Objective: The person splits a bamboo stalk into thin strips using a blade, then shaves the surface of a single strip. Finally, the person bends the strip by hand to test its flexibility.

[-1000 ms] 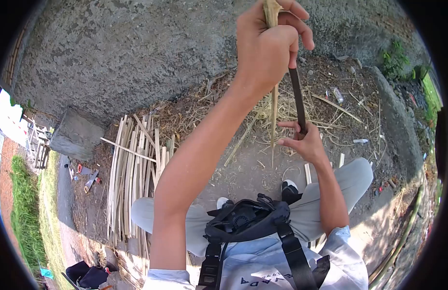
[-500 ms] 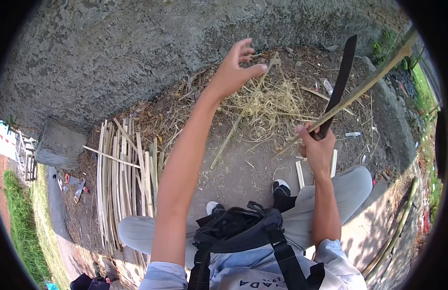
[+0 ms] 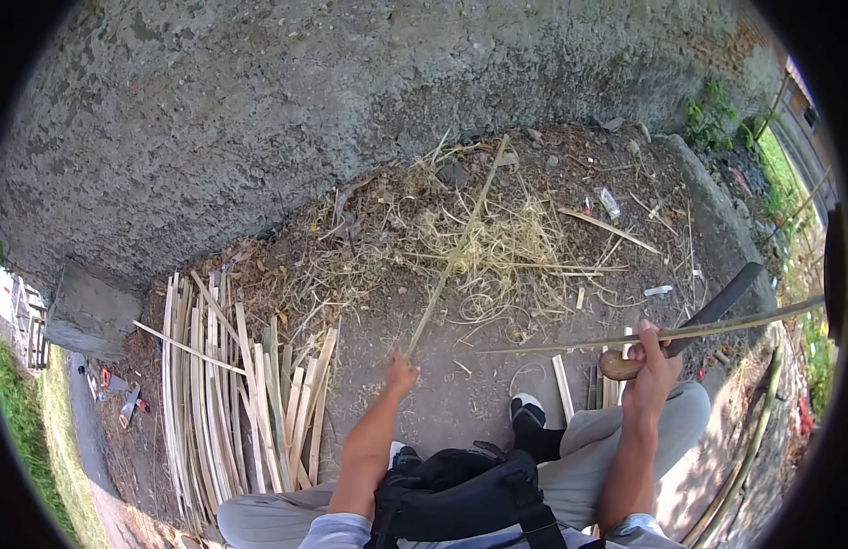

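Observation:
My left hand [image 3: 404, 373] is closed round the near end of a long, thin bamboo strip [image 3: 451, 261], which slants away over the shavings toward the wall. My right hand [image 3: 653, 366] grips a machete together with a second bamboo strip. The machete's dark blade [image 3: 728, 295] points up and right, and its rounded wooden handle [image 3: 620, 366] pokes out on the left of the fist. That second bamboo strip [image 3: 758, 318] runs nearly level across the blade, its thin tip reaching left over the ground.
A pile of split bamboo strips [image 3: 204, 384] lies on the left. Curled shavings [image 3: 497, 242] cover the ground ahead, below a rough concrete wall [image 3: 351, 82]. A clear plastic bottle [image 3: 610, 203] lies farther right. A saw [image 3: 129, 405] rests at far left, and a long pole [image 3: 749, 448] at right.
My left hand, open in the air before, has come down and closed on the strip's near end. My right hand has swung the machete and its strip down to the right.

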{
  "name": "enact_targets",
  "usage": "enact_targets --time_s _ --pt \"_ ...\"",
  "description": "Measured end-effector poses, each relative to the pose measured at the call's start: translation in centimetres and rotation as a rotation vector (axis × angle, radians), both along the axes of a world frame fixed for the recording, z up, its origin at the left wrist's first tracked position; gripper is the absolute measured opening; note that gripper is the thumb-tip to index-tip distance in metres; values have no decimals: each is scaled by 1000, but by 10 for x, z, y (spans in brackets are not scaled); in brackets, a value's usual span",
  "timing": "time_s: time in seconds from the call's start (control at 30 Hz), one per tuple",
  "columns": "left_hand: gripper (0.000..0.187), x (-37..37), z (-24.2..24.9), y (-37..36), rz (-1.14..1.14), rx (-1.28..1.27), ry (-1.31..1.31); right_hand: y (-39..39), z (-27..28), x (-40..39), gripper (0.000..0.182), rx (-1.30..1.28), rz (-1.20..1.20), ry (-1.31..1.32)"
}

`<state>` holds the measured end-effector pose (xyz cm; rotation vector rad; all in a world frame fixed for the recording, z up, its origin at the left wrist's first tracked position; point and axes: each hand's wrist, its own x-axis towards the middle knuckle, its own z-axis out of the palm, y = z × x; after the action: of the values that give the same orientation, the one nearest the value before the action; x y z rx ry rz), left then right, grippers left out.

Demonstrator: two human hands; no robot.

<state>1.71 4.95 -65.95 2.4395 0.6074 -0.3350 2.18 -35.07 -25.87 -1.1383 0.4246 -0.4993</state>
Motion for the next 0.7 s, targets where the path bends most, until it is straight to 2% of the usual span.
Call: enact_targets --time_s 0.13,0.23,0.33,0.43,0.47,0.53,0.63,0.7 --pt "87 9 0 -14 29 57 40 0 -2 0 25 22 9 7" --pt "71 17 7 -18 -20 21 281 6 0 0 23 27 7 19" --pt "50 12 9 -23 -48 27 168 11 2 1 26 24 -2 38" --pt "39 18 10 -21 125 -9 74 15 4 2 27 35 5 42" --pt "37 16 17 -17 122 -23 -30 15 3 2 27 37 10 47" --pt "33 15 44 -6 109 -41 -247 14 2 2 27 41 27 57" --pt "31 14 92 26 178 -308 -321 15 4 4 28 64 63 63" --pt "34 13 116 60 157 -323 -386 16 5 4 29 95 85 60"
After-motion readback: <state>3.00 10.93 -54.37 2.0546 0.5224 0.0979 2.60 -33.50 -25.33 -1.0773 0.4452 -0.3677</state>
